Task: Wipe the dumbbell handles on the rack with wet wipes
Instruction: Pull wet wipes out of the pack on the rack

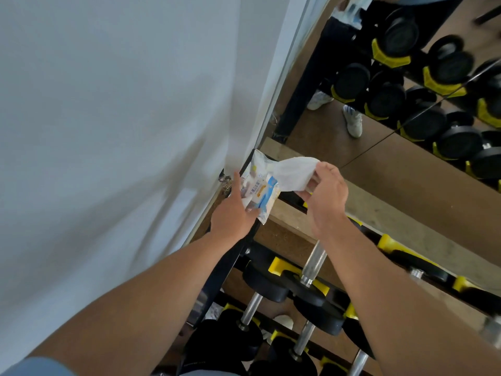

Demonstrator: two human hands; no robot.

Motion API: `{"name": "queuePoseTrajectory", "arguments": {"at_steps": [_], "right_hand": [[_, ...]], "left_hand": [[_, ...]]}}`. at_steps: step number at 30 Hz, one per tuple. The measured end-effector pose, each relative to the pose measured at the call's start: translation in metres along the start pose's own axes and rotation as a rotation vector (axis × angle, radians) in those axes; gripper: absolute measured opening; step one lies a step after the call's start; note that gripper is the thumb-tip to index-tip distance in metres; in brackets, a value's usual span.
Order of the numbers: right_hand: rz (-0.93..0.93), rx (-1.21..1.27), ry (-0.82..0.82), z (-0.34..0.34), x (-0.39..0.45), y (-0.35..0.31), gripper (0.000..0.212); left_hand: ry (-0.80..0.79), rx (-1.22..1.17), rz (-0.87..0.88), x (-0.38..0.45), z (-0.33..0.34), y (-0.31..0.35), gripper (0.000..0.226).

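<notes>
- A wet-wipe pack is held in the left hand; the thumb is laid along the pack's left edge, and the remaining fingers are wrapped under the pack, mostly hidden.
- The pack is positioned above the top left corner of the rack, close to the white wall.
- A white wipe is pinched between the thumb and fingertips of the right hand; the fingers are curled over the wipe's right end.
- The wipe is stretched between the pack's opening and the right hand, with its left end at the pack. Whether that end is fully out of the pack cannot be told.
- Dumbbells are seated in yellow cradles on the rack's tiers, below both forearms.
- One chrome dumbbell handle is exposed just below the right wrist; a second handle is seen lower, toward the rack's left edge.
- No handle is touched by either hand or by the wipe.
- A mirror is mounted behind the rack's rear edge; reflected dumbbells and a pair of white shoes are visible in it.
- A wooden ledge runs along the rack's rear edge, beneath the pack and the right hand.
</notes>
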State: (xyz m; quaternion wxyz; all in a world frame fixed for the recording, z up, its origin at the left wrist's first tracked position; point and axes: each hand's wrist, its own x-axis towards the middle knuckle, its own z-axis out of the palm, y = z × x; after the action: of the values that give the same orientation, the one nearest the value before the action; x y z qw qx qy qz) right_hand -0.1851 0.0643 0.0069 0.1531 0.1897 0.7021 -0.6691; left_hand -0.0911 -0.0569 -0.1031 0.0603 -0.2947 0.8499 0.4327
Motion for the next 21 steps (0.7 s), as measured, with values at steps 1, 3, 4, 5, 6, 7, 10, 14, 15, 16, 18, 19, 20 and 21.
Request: {"name": "queuePoseTrajectory", "arguments": {"at_steps": [1, 3, 4, 5, 6, 7, 10, 14, 15, 16, 18, 19, 20, 21], "right_hand": [[0.062, 0.071, 0.020, -0.004, -0.002, 0.001, 0.013], [0.151, 0.184, 0.025, -0.013, -0.007, 0.003, 0.017], [0.182, 0.237, 0.012, -0.017, -0.011, 0.003, 0.020], [0.208, 0.286, -0.004, -0.021, -0.016, 0.004, 0.022], [0.234, 0.328, -0.023, -0.024, -0.021, 0.004, 0.024], [0.262, 0.363, -0.051, -0.028, -0.027, 0.005, 0.024], [0.317, 0.409, -0.162, -0.037, -0.042, 0.012, 0.022], [0.283, 0.375, -0.275, -0.059, -0.060, 0.025, 0.008], [0.252, 0.373, -0.270, -0.065, -0.063, 0.028, 0.019], [0.217, 0.362, -0.247, -0.074, -0.065, 0.032, 0.027], [0.144, 0.338, -0.160, -0.091, -0.067, 0.039, 0.033], [0.121, 0.335, -0.124, -0.100, -0.067, 0.042, 0.033], [0.113, 0.330, -0.087, -0.109, -0.066, 0.047, 0.032], [0.115, 0.304, -0.057, -0.117, -0.067, 0.050, 0.032]], "left_hand": [[0.016, -0.030, -0.008, -0.004, -0.002, 0.000, 0.102], [0.074, -0.146, -0.034, -0.015, -0.008, 0.004, 0.090], [0.112, -0.236, -0.056, -0.022, -0.010, 0.007, 0.081], [0.153, -0.340, -0.068, -0.029, -0.013, 0.011, 0.071], [0.184, -0.438, -0.079, -0.035, -0.014, 0.014, 0.059], [0.191, -0.511, -0.099, -0.041, -0.014, 0.019, 0.046], [-0.015, -0.807, -0.296, -0.060, -0.012, 0.035, 0.040], [-0.396, -1.249, -0.428, -0.076, -0.005, 0.035, 0.054], [-0.424, -1.267, -0.402, -0.079, -0.002, 0.033, 0.054], [-0.424, -1.257, -0.383, -0.083, 0.000, 0.032, 0.054], [-0.383, -1.199, -0.401, -0.089, 0.006, 0.033, 0.044], [-0.357, -1.147, -0.409, -0.092, 0.008, 0.035, 0.037], [-0.335, -1.080, -0.410, -0.094, 0.012, 0.037, 0.030], [-0.315, -1.017, -0.405, -0.097, 0.015, 0.039, 0.025]]}}
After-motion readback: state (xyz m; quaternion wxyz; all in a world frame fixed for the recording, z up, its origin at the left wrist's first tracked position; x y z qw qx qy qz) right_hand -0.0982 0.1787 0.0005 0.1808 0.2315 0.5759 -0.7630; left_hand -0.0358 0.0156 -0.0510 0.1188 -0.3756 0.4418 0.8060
